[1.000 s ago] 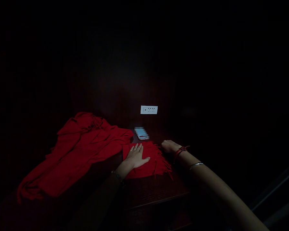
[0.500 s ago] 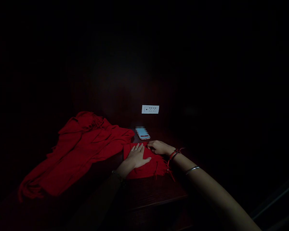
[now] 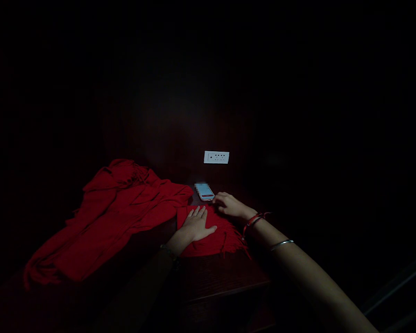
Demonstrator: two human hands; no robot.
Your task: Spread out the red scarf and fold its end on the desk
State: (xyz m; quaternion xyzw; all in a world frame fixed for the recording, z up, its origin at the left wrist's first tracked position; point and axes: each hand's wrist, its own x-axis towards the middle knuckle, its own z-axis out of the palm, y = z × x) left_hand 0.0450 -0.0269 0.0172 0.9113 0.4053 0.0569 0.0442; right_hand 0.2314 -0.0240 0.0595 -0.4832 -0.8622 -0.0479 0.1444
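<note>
My left hand (image 3: 197, 225) lies flat with its fingers spread on a folded red fringed scarf (image 3: 213, 245) near the front of the dark wooden surface. Close to the back edge of this scarf, my right hand (image 3: 229, 205) has its fingers curled together, beside the near end of a phone (image 3: 204, 190). What those fingertips hold, if anything, is too dark and small to make out. The scarf's fringe hangs toward the right, below my right wrist. The phone lies with its lit screen up, just behind the scarf.
To the left, a large rumpled heap of red fringed cloth (image 3: 114, 222) spreads over the surface. A white socket panel (image 3: 216, 157) is fixed on the dark wall behind the phone. The wooden front edge (image 3: 229, 292) shows faintly; the surroundings are very dark.
My right hand has moved slightly up and away from me, from the scarf's back edge toward the phone. My left hand stays pressed on the scarf.
</note>
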